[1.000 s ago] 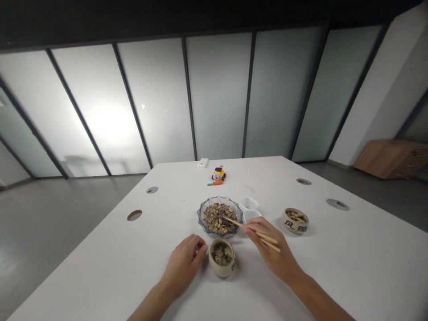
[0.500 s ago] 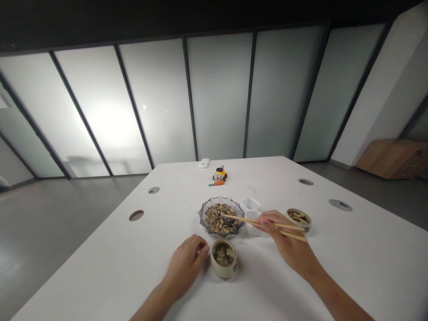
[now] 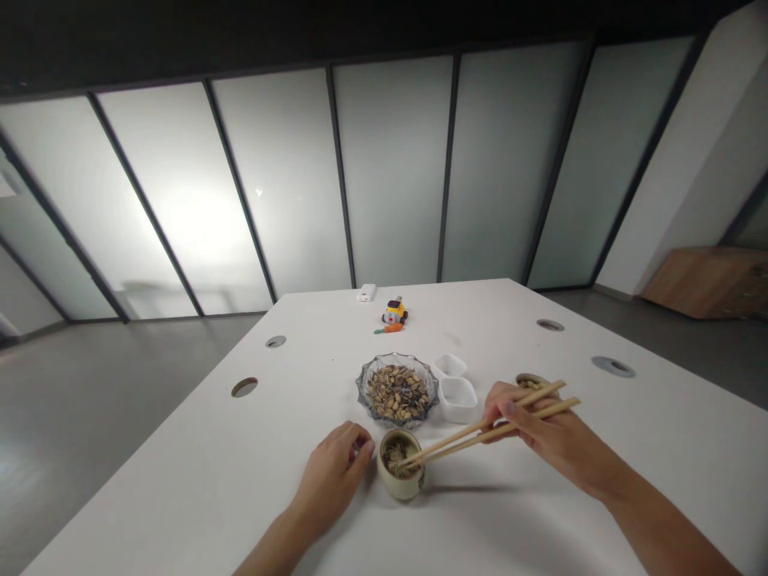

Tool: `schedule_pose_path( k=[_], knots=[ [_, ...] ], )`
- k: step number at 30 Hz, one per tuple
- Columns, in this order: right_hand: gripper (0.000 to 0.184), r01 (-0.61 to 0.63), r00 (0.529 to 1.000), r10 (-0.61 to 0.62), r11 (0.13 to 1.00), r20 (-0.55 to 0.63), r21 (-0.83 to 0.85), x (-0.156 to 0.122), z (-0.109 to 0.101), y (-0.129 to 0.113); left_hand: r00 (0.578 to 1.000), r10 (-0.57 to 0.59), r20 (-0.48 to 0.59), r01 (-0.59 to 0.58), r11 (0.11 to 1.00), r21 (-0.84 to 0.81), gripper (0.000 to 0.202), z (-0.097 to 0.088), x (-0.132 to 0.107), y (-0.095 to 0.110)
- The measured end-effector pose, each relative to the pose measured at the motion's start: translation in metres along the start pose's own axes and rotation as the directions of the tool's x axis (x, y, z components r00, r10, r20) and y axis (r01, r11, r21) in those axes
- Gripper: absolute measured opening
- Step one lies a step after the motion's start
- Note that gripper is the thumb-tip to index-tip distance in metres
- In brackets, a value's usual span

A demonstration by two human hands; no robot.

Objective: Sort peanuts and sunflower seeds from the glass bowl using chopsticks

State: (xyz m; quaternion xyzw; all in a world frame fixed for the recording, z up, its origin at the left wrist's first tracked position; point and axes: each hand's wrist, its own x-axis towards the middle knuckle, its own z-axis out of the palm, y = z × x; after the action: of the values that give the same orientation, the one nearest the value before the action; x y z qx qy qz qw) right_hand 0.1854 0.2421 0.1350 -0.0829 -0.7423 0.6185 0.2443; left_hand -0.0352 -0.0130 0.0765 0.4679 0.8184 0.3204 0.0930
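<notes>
My right hand [image 3: 540,436] is closed around a pair of chopsticks [image 3: 489,432]. Their tips reach into a small cream-coloured cup [image 3: 401,486] and touch the striped sunflower seeds [image 3: 397,458] inside. Whether a seed is pinched between the tips is too small to tell. My left hand [image 3: 336,468] rests on the table just left of the cup, fingers loosely curled, thumb apart, nothing visible in it. Behind the cup stands a scalloped glass bowl [image 3: 363,404] holding a mix of sunflower seeds and paler, rounder nuts or seeds [image 3: 393,392].
Two white plastic containers [image 3: 458,400] stand right of the glass bowl. A second small pot [image 3: 531,378] with pale contents is partly hidden behind my right hand. Farther back on the white table [image 3: 312,344] lie a toy carrot [image 3: 393,328], a yellow toy vehicle [image 3: 396,310] and a white device [image 3: 366,293].
My right hand has swung the chopsticks from the glass bowl toward me and down into the cup. The chopsticks are spread wider at the back. My left hand has stayed in place.
</notes>
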Motion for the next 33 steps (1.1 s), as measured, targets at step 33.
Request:
schedule_pose_path(
  k=[33],
  knots=[
    [0.023,0.432,0.802,-0.581,0.725,-0.14,-0.536,0.009,0.061,0.031,1.0,0.0,0.015,0.0,1.0,-0.012,0.023,0.001,-0.002,0.0]
  ],
)
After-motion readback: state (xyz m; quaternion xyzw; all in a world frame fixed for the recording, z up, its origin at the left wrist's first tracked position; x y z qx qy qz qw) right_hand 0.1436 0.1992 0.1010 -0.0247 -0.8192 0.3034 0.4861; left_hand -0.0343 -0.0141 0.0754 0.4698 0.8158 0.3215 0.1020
